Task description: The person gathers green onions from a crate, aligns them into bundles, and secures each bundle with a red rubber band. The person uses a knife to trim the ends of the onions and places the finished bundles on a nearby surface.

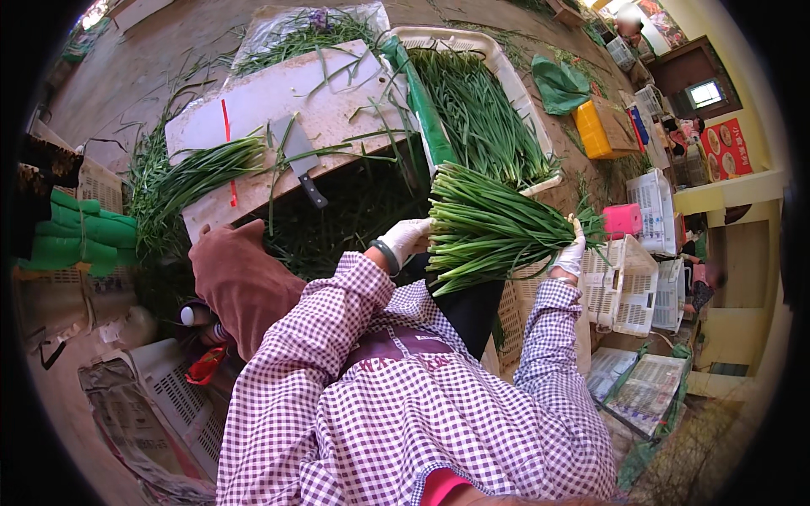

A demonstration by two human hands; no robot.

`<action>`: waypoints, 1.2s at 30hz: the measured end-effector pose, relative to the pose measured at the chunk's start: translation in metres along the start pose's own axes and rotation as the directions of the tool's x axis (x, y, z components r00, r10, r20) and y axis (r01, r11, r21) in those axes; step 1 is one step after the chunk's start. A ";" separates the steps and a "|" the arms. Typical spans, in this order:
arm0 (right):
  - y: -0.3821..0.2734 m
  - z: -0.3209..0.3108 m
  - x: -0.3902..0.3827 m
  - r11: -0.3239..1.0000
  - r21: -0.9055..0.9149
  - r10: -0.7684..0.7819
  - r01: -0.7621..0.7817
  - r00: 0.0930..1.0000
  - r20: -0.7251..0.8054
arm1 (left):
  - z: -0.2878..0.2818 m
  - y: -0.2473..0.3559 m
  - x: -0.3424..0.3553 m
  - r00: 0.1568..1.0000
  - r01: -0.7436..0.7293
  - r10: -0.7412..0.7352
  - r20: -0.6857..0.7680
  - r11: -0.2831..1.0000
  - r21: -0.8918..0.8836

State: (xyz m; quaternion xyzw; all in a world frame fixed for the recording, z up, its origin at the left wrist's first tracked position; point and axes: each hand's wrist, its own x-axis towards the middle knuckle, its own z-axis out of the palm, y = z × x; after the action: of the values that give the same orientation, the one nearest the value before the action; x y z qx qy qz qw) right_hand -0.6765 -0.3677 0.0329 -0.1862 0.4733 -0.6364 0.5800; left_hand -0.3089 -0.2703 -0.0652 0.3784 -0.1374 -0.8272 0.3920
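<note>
A thick bunch of green garlic chives (498, 228) spans the gap between my white-gloved hands, its pale cut ends fanned out on the left. My right hand (571, 250) is closed around its narrower leafy side. My left hand (405, 239) touches the cut ends; its fingertips are hidden there. Ahead on the left, a pale board (253, 80) bears a smaller bunch of chives (211, 169) lying across a red tie strip (226, 122). Beside that bunch lies a knife (297, 156), its black handle over the near edge.
A white crate (439, 35) with green plastic lining (413, 101) holds many chives beyond my hands. Loose leaves litter the board and floor. White crates (624, 287) stand at right, near a yellow container (593, 131). Brown cloth (245, 287) and green bundles (76, 232) are at left.
</note>
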 end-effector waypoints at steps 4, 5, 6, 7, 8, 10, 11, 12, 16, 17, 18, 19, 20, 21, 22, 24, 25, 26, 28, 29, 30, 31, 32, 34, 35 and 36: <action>0.002 0.005 -0.004 0.998 -0.032 -0.064 0.061 0.991 -0.118 | 0.005 -0.011 0.005 0.979 -0.188 0.177 -0.101 0.975 -0.118; 0.000 0.004 -0.003 0.998 -0.022 -0.058 0.056 0.991 -0.122 | -0.001 -0.009 0.001 0.968 -0.200 0.192 -0.164 0.979 -0.036; -0.001 0.003 -0.003 0.998 -0.023 -0.055 0.053 0.992 -0.117 | -0.012 -0.009 0.000 0.951 -0.242 0.224 -0.213 0.969 -0.059; 0.000 0.000 0.000 0.999 -0.005 -0.048 0.048 0.993 -0.111 | -0.026 -0.011 -0.001 0.930 -0.286 0.257 -0.262 0.955 -0.080; 0.000 -0.006 0.004 0.999 0.013 -0.047 0.049 0.993 -0.106 | -0.036 -0.011 -0.007 0.913 -0.279 0.250 -0.322 0.959 -0.048; -0.001 -0.019 0.011 0.998 0.021 -0.051 0.054 0.994 -0.092 | -0.056 -0.008 -0.026 0.914 -0.069 0.255 -0.316 0.864 0.498; -0.001 -0.023 0.014 0.999 0.010 -0.053 0.054 0.996 -0.078 | -0.061 -0.006 -0.040 0.937 0.087 0.187 -0.296 0.694 0.714; 0.001 -0.027 0.016 0.999 -0.001 -0.055 0.055 0.996 -0.065 | -0.059 -0.011 -0.049 0.982 -0.002 0.127 -0.143 0.754 0.657; 0.007 0.013 -0.010 0.998 -0.049 -0.057 0.050 0.987 -0.151 | -0.014 -0.030 -0.063 0.977 -0.166 0.127 0.169 0.958 0.236; 0.005 -0.001 -0.001 0.997 -0.032 -0.068 0.064 0.988 -0.139 | -0.001 -0.031 -0.060 0.983 -0.118 0.097 0.156 0.984 0.130; 0.002 -0.023 0.015 0.997 -0.018 -0.081 0.079 0.988 -0.129 | 0.015 -0.029 -0.062 0.991 -0.128 0.123 0.044 0.982 0.138; 0.001 -0.032 0.024 0.997 -0.004 -0.083 0.083 0.990 -0.110 | 0.019 -0.032 -0.058 0.981 -0.192 0.193 0.007 0.971 0.145; 0.003 -0.010 0.007 0.998 -0.029 -0.049 0.047 0.995 -0.088 | 0.017 -0.033 -0.057 0.976 -0.206 0.216 -0.019 0.952 0.225; 0.004 -0.002 0.003 0.999 -0.036 -0.044 0.041 0.995 -0.088 | 0.015 -0.034 -0.056 0.970 -0.215 0.239 -0.044 0.928 0.304; 0.002 0.002 -0.001 0.998 -0.041 -0.048 0.044 0.994 -0.096 | 0.017 -0.034 -0.057 0.966 -0.213 0.250 -0.068 0.917 0.338; 0.003 0.011 -0.007 0.997 -0.054 -0.052 0.046 0.990 -0.128 | 0.021 -0.037 -0.059 0.955 -0.206 0.273 -0.117 0.891 0.404; 0.002 0.008 -0.006 0.998 -0.053 -0.046 0.040 0.993 -0.111 | 0.025 -0.037 -0.061 0.954 -0.202 0.274 -0.120 0.887 0.416; 0.002 0.002 -0.004 0.998 -0.053 -0.039 0.034 0.995 -0.094 | 0.029 -0.037 -0.064 0.954 -0.198 0.274 -0.124 0.882 0.428; 0.002 -0.007 0.003 0.999 -0.038 -0.030 0.027 0.997 -0.076 | 0.030 -0.038 -0.065 0.956 -0.195 0.266 -0.125 0.893 0.406; 0.002 -0.011 0.008 0.999 -0.024 -0.028 0.026 0.997 -0.076 | 0.028 -0.039 -0.065 0.942 -0.216 0.307 -0.134 0.863 0.457; 0.002 -0.014 0.013 1.000 -0.010 -0.026 0.025 0.997 -0.075 | 0.024 -0.040 -0.065 0.927 -0.234 0.348 -0.140 0.829 0.508; 0.002 -0.016 0.015 0.999 -0.002 -0.035 0.035 0.996 -0.083 | 0.020 -0.040 -0.065 0.911 -0.249 0.387 -0.142 0.792 0.558; 0.003 -0.017 0.018 0.999 0.005 -0.044 0.045 0.995 -0.091 | 0.014 -0.038 -0.065 0.894 -0.265 0.426 -0.138 0.752 0.603; 0.005 -0.017 0.022 0.999 0.016 -0.048 0.050 0.995 -0.092 | 0.000 -0.032 -0.077 0.901 -0.210 0.401 -0.165 0.736 0.643; 0.006 -0.017 0.021 0.999 0.019 -0.047 0.049 0.995 -0.091 | -0.009 -0.026 -0.086 0.902 -0.191 0.398 -0.166 0.713 0.674; 0.006 -0.016 0.020 0.999 0.021 -0.045 0.047 0.995 -0.089 | -0.021 -0.016 -0.097 0.913 -0.111 0.381 -0.145 0.574 0.811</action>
State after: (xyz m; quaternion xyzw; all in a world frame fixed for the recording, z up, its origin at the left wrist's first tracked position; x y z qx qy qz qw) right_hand -0.6911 -0.3788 0.0144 -0.1616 0.4867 -0.6626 0.5459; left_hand -0.2624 -0.1850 -0.0374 0.6107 -0.4765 -0.5493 0.3136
